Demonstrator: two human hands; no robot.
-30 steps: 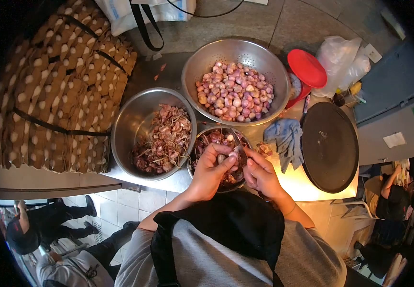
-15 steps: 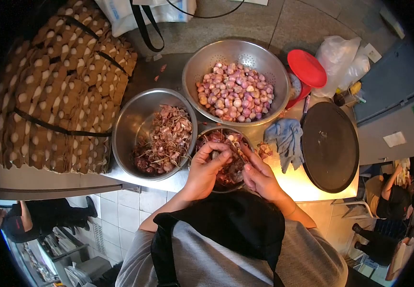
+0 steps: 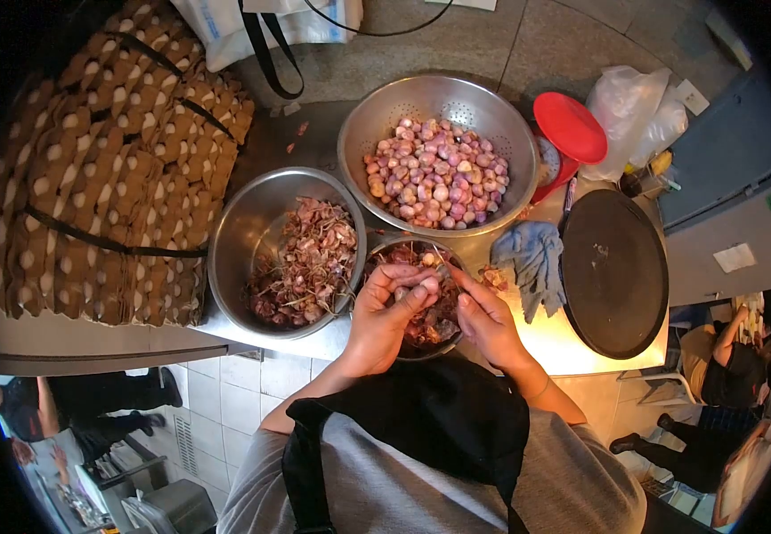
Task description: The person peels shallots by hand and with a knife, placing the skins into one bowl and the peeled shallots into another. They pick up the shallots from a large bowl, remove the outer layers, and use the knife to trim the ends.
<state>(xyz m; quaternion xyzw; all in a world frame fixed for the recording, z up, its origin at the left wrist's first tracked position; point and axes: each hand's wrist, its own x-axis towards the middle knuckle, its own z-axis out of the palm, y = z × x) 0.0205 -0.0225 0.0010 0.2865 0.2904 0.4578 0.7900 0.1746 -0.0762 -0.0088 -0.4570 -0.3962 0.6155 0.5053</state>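
Head view is showing two bare hands working close together above a small bowl [image 3: 428, 354] at the near edge of the counter. The left hand [image 3: 380, 310] is bending its fingers and thumb around a small bulb [image 3: 401, 293], which is seeming to be a shallot; the fingers are partly covering it, so its long axis is not showing clearly. The bulb is therefore lying inside the left grip, and the left hand is being the nearer one. The right hand [image 3: 490, 325] is staying apart, just to the right, with its fingers pointing to the far left, toward the left fingertips. Its thumb and fingers are curling, but whether they are gripping a thin tool I cannot tell.

Below the hands, dry skins [image 3: 434, 327] are filling the small bowl. To the left, a larger bowl [image 3: 256, 214] is holding more peelings [image 3: 314, 249]. On the far side, a colander [image 3: 512, 147] is containing many shallots [image 3: 439, 173]. A blue-grey glove [image 3: 530, 258] is lying to the right, near a dark round pan [image 3: 615, 274].
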